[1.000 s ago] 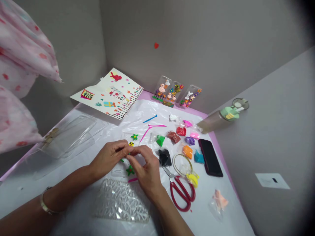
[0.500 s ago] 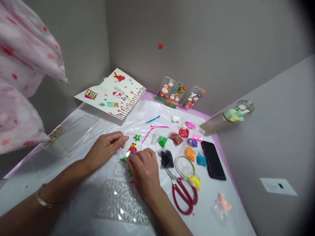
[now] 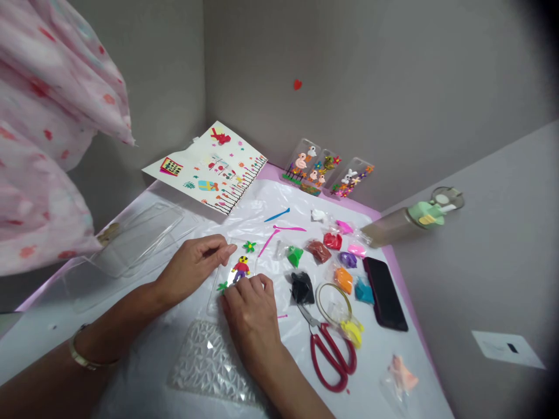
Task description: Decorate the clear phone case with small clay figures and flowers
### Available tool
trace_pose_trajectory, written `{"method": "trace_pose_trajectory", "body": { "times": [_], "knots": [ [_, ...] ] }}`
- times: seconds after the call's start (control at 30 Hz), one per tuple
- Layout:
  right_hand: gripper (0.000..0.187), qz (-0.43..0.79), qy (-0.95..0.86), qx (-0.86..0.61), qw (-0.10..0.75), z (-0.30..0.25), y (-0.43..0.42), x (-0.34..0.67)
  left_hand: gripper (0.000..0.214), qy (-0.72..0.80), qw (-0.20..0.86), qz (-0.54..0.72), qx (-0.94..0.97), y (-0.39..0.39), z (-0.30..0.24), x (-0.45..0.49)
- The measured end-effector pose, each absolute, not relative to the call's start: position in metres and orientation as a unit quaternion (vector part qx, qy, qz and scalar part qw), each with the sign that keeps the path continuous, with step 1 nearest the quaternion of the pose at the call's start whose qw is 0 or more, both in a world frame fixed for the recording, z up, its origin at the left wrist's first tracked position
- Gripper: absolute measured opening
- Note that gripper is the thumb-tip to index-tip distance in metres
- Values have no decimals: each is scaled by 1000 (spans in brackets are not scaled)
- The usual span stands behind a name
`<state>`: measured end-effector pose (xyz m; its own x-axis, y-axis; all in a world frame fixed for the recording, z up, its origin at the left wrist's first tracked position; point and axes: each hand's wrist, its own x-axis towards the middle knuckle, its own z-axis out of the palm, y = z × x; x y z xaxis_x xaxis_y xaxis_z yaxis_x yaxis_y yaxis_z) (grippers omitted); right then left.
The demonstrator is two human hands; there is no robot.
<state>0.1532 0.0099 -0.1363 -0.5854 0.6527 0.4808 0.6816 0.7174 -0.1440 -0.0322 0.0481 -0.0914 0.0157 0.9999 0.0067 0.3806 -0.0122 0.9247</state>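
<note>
A clear phone case [image 3: 213,304] lies flat on the table, bearing a clay figure [image 3: 241,269] with a yellow head, red top and purple legs. A green clay flower [image 3: 249,247] with a yellow centre sits at its upper end; green clay leaves [image 3: 222,287] lie lower left. My left hand [image 3: 198,265] is at the case's upper left edge, closed, thumb against the curled fingers. Over its lower right part is my right hand [image 3: 251,311], fingers bent and pressed together, fingertips hidden. A thin pink stick [image 3: 282,316] shows beside that hand; whether it is held, I cannot tell.
A textured clear sheet [image 3: 213,364] lies in front. On the right are red-handled scissors [image 3: 334,358], wrapped clay lumps [image 3: 319,251], a roll of tape [image 3: 321,302], a phone [image 3: 385,294] and a bottle [image 3: 393,227]. Decorated cases [image 3: 350,177] lean at the back.
My right hand has shifted down the case, uncovering the figure's purple legs. The pink stick now shows to its right. The whole view has shifted slightly; my left hand stays by the case.
</note>
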Motion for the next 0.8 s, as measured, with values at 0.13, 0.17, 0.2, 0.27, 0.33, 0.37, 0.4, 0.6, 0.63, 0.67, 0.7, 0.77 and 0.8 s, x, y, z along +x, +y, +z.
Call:
{"method": "trace_pose_trajectory", "body": {
  "times": [0.13, 0.17, 0.2, 0.27, 0.33, 0.37, 0.4, 0.6, 0.63, 0.67, 0.7, 0.77, 0.8],
  "knots": [
    [24, -26, -888, -383, 251, -136, 10, 152, 46, 573, 402, 396, 595, 48, -92, -32],
    [23, -25, -888, -386, 249, -136, 10, 152, 46, 570, 403, 397, 595, 48, -92, -32],
    [23, -26, -888, -387, 247, -136, 10, 152, 46, 568, 405, 399, 596, 48, -92, -32],
    [24, -28, -888, -388, 246, -136, 11, 152, 46, 563, 407, 401, 597, 48, -92, -32],
    [24, -29, -889, -388, 241, -137, 11, 151, 45, 560, 408, 403, 599, 47, -92, -33],
    [24, -29, -890, -389, 237, -138, 11, 151, 45, 558, 408, 403, 600, 47, -92, -33],
    [24, -30, -890, -390, 234, -138, 11, 151, 45, 556, 409, 404, 600, 47, -92, -33],
    [24, -35, -889, -395, 230, -140, 11, 150, 45, 552, 408, 405, 604, 47, -90, -33],
    [24, -37, -888, -396, 231, -140, 12, 150, 45, 551, 408, 405, 605, 46, -90, -33],
    [24, -38, -888, -396, 232, -140, 12, 149, 44, 550, 408, 404, 606, 46, -90, -33],
    [24, -40, -887, -396, 234, -139, 12, 149, 44, 550, 408, 405, 606, 46, -90, -33],
    [24, -41, -886, -394, 240, -138, 13, 149, 44, 550, 408, 405, 607, 46, -91, -33],
    [24, -41, -886, -393, 244, -138, 13, 149, 44, 550, 407, 405, 607, 46, -91, -33]
  ]
}}
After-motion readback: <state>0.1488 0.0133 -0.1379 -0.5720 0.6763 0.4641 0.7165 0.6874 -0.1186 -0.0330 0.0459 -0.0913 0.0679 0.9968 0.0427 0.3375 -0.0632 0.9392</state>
